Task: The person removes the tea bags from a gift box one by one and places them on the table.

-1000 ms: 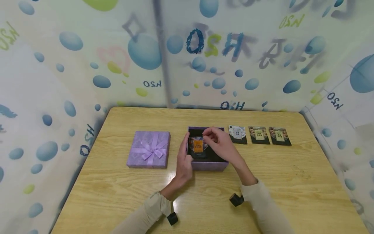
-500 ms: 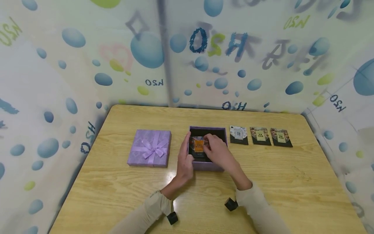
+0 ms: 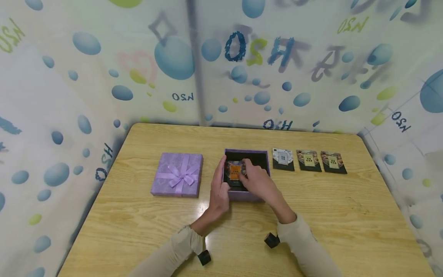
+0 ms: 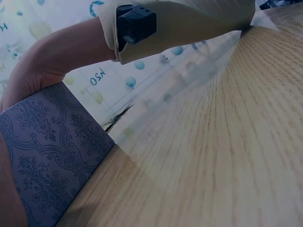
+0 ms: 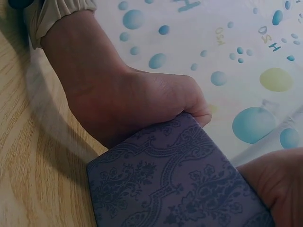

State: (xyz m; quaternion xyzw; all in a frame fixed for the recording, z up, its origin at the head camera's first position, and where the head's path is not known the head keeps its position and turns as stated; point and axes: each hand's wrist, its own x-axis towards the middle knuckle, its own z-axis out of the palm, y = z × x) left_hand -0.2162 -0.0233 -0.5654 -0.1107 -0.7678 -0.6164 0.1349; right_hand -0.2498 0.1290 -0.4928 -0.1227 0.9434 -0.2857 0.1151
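Nearest, two beige sleeves are reaching in over a light wood-grain table, a black cube showing at each cuff. Ahead of them, both bare hands are working at an open purple gift box. The left hand is resting along the box's left wall, its fingers lying straight and its thumb bending at the near left corner. The right hand is leaning in over the right side, its fingers curling and its thumb and forefinger pinching the right edge of a dark packet with an orange label. That packet is sitting in the left part of the black-lined box. The wrist views are showing a damask pattern on the box's outer wall. Well to the left, a purple lid is lying with its lilac ribbon bow upward. Right of the box, three packets are lying in a row: one white-topped, two with yellowish labels. Behind the table, a pale backdrop is displaying blue and green drops.
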